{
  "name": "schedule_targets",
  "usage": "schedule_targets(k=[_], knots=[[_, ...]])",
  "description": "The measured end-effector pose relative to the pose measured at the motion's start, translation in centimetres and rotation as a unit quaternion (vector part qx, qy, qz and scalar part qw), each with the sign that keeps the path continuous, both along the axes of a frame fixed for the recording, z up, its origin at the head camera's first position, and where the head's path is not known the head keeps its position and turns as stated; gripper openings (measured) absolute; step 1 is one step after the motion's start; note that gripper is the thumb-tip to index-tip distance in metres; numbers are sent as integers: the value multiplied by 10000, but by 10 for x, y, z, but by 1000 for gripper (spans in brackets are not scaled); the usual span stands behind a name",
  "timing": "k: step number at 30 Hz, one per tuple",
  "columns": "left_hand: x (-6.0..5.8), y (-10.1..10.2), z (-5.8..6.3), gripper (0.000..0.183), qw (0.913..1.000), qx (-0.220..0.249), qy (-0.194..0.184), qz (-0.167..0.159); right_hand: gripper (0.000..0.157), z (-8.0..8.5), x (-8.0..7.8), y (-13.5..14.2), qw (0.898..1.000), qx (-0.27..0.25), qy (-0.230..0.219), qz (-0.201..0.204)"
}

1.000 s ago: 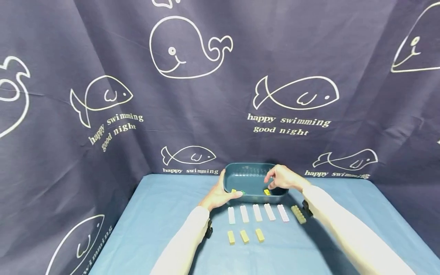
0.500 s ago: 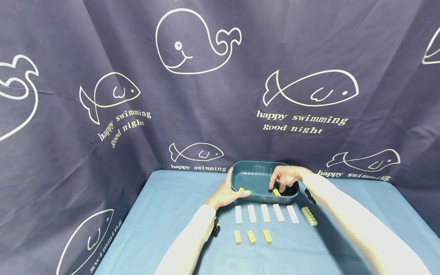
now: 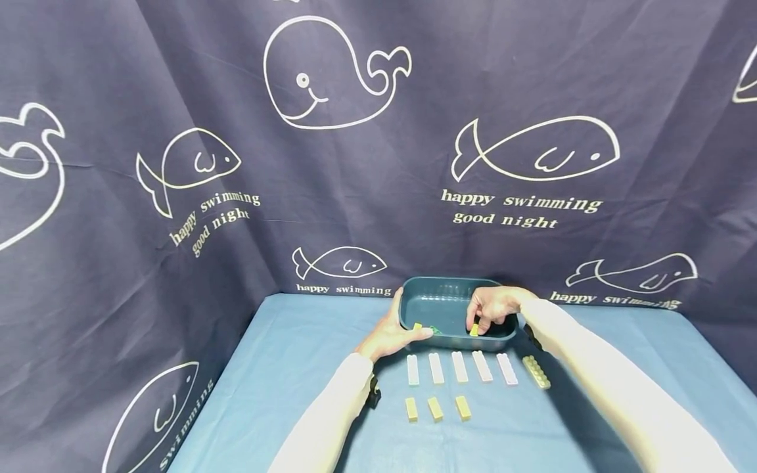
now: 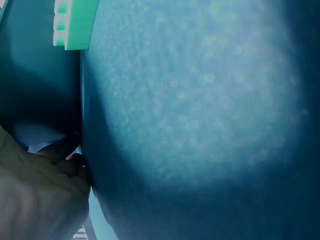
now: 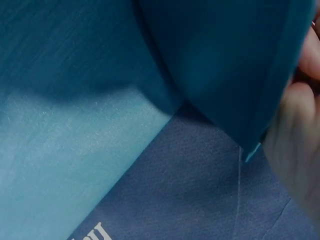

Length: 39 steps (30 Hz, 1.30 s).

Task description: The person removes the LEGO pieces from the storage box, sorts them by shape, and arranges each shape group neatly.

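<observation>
A dark teal bin (image 3: 434,338) stands at the back of the table. My left hand (image 3: 387,336) holds its left end, thumb over the front rim and fingers along the side. Inside the bin, my right hand (image 3: 495,305) pinches a yellow toy brick (image 3: 474,330) near the front right. Another yellow brick (image 3: 418,326) and a green piece (image 3: 435,330) lie by my left thumb, partly hidden. The left wrist view shows my left hand (image 4: 40,195) at the bin's wall (image 4: 35,75). In the right wrist view, the bin's wall (image 5: 225,55) hides the right fingertips.
In front of the bin lies a row of several pale bricks (image 3: 460,366), with a studded yellowish brick (image 3: 535,372) at its right end. Three yellow bricks (image 3: 435,408) form a nearer row on the blue cloth (image 3: 508,440). A dark patterned curtain (image 3: 414,164) hangs close behind.
My right hand has lowered into the bin, and its fingers have closed on the yellow brick. The left hand keeps its hold on the bin. The head view has shifted slightly.
</observation>
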<state>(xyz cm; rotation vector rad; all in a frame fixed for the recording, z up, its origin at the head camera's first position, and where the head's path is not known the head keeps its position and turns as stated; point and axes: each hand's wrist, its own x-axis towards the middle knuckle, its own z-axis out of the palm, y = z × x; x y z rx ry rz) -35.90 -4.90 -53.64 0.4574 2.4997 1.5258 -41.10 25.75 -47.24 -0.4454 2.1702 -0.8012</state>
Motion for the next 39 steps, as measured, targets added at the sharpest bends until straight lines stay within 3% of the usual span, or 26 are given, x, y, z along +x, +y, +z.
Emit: schedule_targets(k=[8,14,17,24,28,33,39], knots=[[1,0,2,126,10000,37,27,-31,24,-10,2,-4,9970,-596,365,-344],[2,0,3,126,9999,-103,-74,81,18,-25,1,-7,9878,-920,1145,-519],[2,0,2,126,9998,-169,-86,100,17,-30,1,-8,9818,-928,1560,-554],[0,0,0,126,9999,-74,-61,36,26,-29,4,-10,9783,-754,1785,-731],[0,0,0,126,10000,-62,-21,-11,23,-32,5,-12,9693,-723,2259,-653],[0,0,0,127,9999,-105,-57,-11,20,-32,12,-14,9644,-849,2402,-707],[-1,-1,-1,129,9999,-86,-102,-18,17,-29,21,-17,9605,-932,2387,-1090]])
